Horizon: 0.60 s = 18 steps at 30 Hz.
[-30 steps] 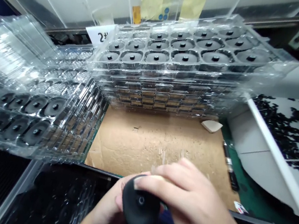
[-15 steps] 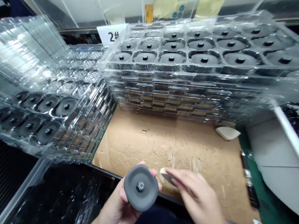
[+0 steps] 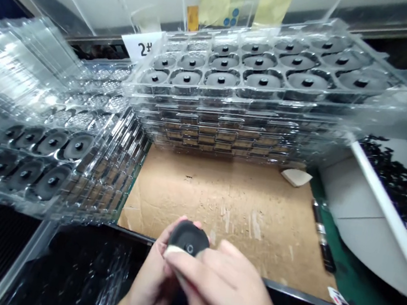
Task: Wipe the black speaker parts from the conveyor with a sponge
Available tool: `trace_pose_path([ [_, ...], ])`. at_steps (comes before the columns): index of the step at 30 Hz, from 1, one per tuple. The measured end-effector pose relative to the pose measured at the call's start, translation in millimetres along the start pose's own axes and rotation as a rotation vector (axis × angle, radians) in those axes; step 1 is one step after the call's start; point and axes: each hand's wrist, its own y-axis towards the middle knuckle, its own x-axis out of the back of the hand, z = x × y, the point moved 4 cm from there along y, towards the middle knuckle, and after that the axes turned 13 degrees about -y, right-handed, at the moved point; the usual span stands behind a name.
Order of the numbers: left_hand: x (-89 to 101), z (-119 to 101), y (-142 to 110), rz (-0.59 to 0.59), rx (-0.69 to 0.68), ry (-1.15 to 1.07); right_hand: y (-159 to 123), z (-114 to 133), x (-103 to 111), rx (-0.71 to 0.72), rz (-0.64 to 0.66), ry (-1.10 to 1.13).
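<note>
Pressing a pale pad point(image 3: 174, 251) to a black disc point(image 3: 189, 237)

The left hand point(image 3: 149, 286) grips the black disc just above the near edge of a cardboard sheet point(image 3: 227, 201). The right hand point(image 3: 222, 291) pinches the pale pad against its rim. Clear trays point(image 3: 211, 95) of similar discs stand far and left.

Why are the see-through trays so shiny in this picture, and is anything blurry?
In the head view, bright glare turns the clear plastic trays on the left nearly white; the right hand and left hand look a little soft, as does the black round part between them; the wide view also seems to bend straight edges near the sides.
</note>
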Motion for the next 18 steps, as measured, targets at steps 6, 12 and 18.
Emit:
trace_pose_path([
  [6, -0.3, -2.8, -0.1, 0.066, 0.037, -0.175, -62.0, -90.9, -17.4, -0.468, 0.054, -0.041],
  [12, -17.7, 5.8, 1.9, 0.222, 0.117, -0.238, -92.9, -122.7, -45.3, -0.597, -0.104, -0.153],
  [18, -6.0, -4.1, -2.1, 0.256, -0.366, 0.422, -76.1, -80.3, -29.9, -0.592, -0.075, 0.033],
])
